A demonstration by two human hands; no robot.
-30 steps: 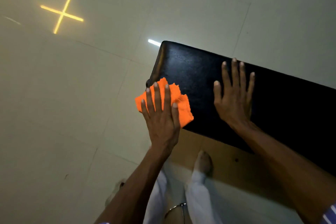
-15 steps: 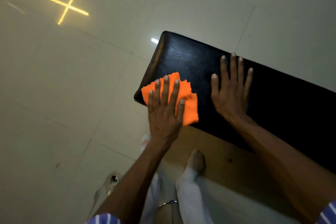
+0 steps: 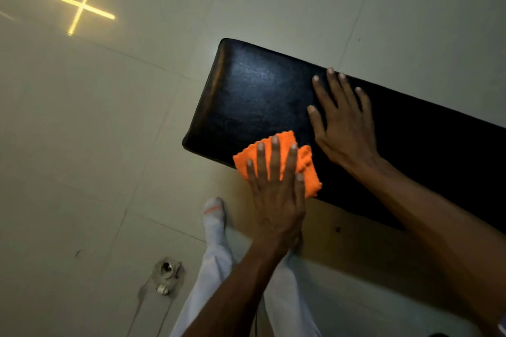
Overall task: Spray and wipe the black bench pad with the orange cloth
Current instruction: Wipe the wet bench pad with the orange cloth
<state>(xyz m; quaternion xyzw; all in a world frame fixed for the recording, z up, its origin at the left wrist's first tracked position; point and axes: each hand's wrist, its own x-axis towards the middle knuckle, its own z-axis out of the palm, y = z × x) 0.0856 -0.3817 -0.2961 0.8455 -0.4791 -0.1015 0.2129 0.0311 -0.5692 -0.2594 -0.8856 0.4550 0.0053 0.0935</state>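
Note:
The black bench pad runs from the centre to the right edge, its left end glossy. The orange cloth lies crumpled on the pad's near edge, partly hanging over it. My left hand presses flat on the cloth with fingers spread. My right hand rests palm down on the bare pad just right of the cloth, fingers apart, holding nothing. No spray bottle is in view.
Pale tiled floor surrounds the bench. A yellow cross of light shines on it at the upper left. A small floor fitting sits near my white-trousered legs and socked foot.
My left hand has slid the cloth to the right along the pad's near edge, away from the left end and closer to my right hand, which stayed planted.

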